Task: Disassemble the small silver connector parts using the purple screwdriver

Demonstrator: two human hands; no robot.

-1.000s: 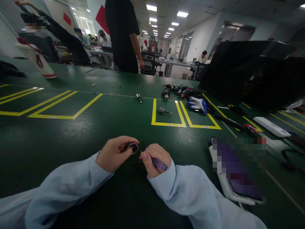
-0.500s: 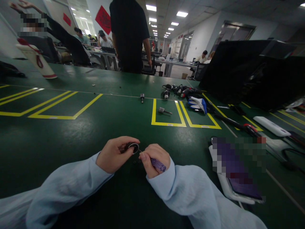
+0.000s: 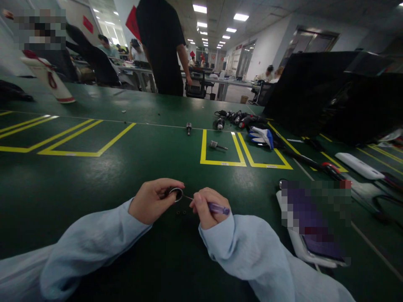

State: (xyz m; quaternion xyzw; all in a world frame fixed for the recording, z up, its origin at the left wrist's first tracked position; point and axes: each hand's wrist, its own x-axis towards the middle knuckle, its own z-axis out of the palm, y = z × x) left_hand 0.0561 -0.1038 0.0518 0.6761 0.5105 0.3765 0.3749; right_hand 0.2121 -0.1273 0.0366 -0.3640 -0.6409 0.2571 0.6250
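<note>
Between the thumb and fingers of my left hand [image 3: 155, 200] is a small metal ring-shaped part [image 3: 178, 194], its round opening turned to the right. My right hand [image 3: 211, 206] is closed around a screwdriver with a purple see-through handle [image 3: 219, 208]. The thin shaft [image 3: 188, 197] points left, with its tip at or just by the ring's edge; whether it touches I cannot tell. Two tiny dark nut-like pieces [image 3: 181, 212] lie on the green table [image 3: 103, 176] just below, between my hands.
A metal part with a shaft [image 3: 218, 145] lies inside a yellow taped box; another [image 3: 189, 128] stands behind it. Farther right are tools with cables [image 3: 234, 118] and a blue-white glove [image 3: 261, 137]. A phone [image 3: 311, 218] rests at right. A person in black [image 3: 163, 46] stands beyond the table.
My right hand has moved a little right with the screwdriver, so more of its shaft and handle shows. The left hand is nearly still. The standing person has shifted left.
</note>
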